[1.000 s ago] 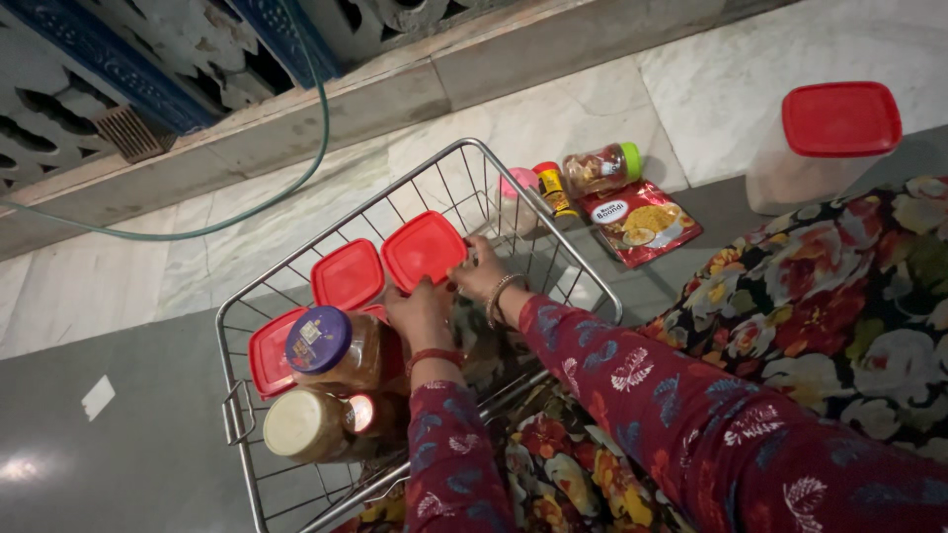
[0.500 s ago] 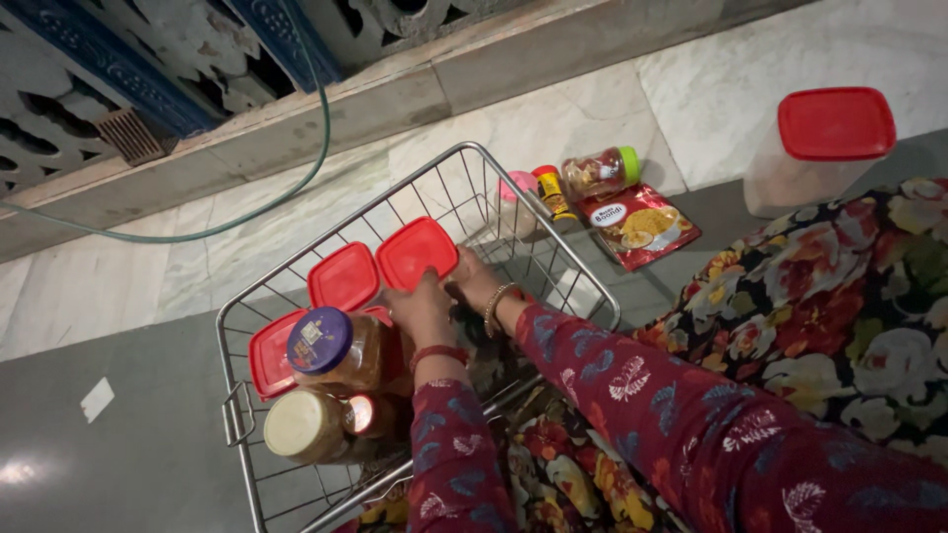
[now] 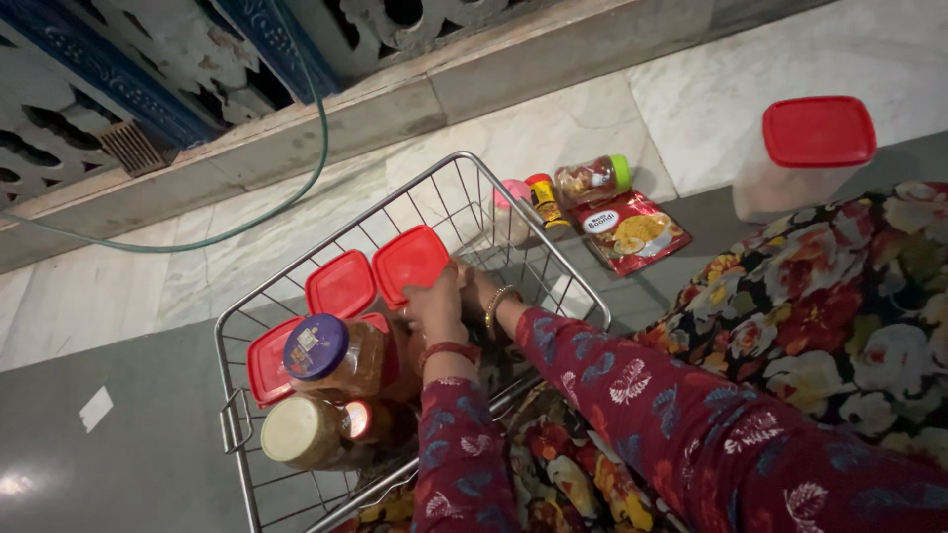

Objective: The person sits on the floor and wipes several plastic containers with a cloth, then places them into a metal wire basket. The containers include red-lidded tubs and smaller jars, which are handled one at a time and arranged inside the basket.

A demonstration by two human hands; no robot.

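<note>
Head view, left to right.
Basket (image 3: 237, 326): wire, on the floor under both my hands.
Jars: a blue-lidded jar (image 3: 331, 353) and a white-lidded jar (image 3: 301, 432) lie left of my grip.
Left hand (image 3: 434, 308): fingers closed on the near edge of the red-lidded box (image 3: 410, 265).
Right hand (image 3: 474, 291): behind my left, at the same box; whether it grips I cannot tell.
Packet (image 3: 632, 230): red, on the floor well right of my grip.

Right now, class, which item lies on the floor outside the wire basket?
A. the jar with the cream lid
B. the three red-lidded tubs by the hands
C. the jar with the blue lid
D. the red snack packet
D: the red snack packet lies flat on the floor beyond the wire basket, near a green-capped jar.
</note>
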